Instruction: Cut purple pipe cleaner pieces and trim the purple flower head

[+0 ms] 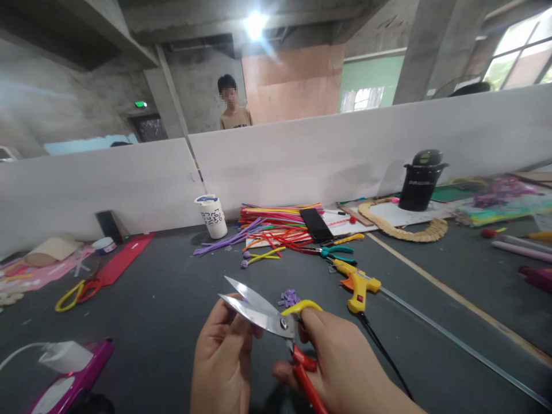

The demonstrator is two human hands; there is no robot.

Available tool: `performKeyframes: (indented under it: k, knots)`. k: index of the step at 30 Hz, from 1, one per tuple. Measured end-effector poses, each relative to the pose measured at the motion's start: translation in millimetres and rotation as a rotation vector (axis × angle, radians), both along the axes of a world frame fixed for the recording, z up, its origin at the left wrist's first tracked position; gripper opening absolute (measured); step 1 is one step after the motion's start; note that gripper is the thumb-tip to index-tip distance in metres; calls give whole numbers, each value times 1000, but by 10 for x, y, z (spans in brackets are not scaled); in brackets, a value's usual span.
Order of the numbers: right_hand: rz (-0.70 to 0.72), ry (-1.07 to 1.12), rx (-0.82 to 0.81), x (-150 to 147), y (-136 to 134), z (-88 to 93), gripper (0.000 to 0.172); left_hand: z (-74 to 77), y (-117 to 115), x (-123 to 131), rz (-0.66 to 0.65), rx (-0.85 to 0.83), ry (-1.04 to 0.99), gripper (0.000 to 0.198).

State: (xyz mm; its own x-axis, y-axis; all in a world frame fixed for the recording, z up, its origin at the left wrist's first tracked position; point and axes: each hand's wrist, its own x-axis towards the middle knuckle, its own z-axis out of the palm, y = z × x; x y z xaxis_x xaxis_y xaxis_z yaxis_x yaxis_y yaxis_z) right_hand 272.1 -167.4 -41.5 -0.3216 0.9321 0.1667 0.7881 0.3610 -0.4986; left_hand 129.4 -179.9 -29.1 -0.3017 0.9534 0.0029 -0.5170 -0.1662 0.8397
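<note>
My right hand (345, 351) grips a pair of scissors (261, 315) with one yellow and one red handle. The blades are parted and point left, passing across the fingertips of my left hand (226, 351). Those left fingers are pinched together. A hint of purple shows by the blades, but what the fingers hold is mostly hidden. Just beyond the scissors lies a small pile of cut purple pieces (288, 298). Further back are two yellow stems with purple balls at their ends (263, 257).
A yellow glue gun (357, 284) with a long glue stick lies right, near green-handled pliers (338, 253). Behind are colourful pipe cleaners (280, 221), a phone (316, 224) and a white cup (211, 217). Other scissors (80, 294) lie left. A person (235, 115) stands beyond the partition.
</note>
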Motion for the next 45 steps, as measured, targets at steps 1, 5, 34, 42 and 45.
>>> performKeyframes:
  k: [1,5,34,42,45]
  knots:
    - [-1,-3,2,0,1,3,50,-2,0,-2,-4,-2,4,10]
    - [5,-8,-11,0,-2,18,48,-1,-2,-12,-3,-5,-19,11]
    - [50,37,-39,53,2,-6,44,126,-10,-23,-65,-20,16,11]
    - [72,51,8,67,13,-4,45,135,-14,4,-40,-23,-23,18]
    - [70,59,14,76,6,-3,44,146,-23,13,-32,-30,-25,18]
